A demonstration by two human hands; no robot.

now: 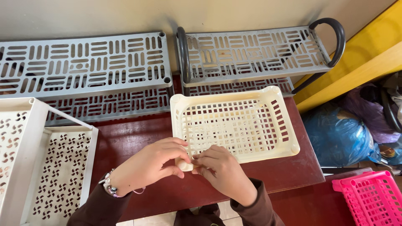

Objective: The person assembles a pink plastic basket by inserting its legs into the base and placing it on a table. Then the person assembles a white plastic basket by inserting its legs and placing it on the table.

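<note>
Cream basket (234, 123) lies open side up on the table (293, 171), long axis left to right. Left hand (148, 165) and right hand (222, 171) fingers pinch its near-left corner. Grey racks (83, 62) stand behind, white shelf (37, 163) left.

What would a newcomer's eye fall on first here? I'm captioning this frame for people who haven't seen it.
Both hands, left hand and right hand, meet at the near corner of a cream lattice basket on the dark red table, pinching a small cream piece. Grey slotted shelves line the wall behind, and a bright pink basket sits lower right.
</note>
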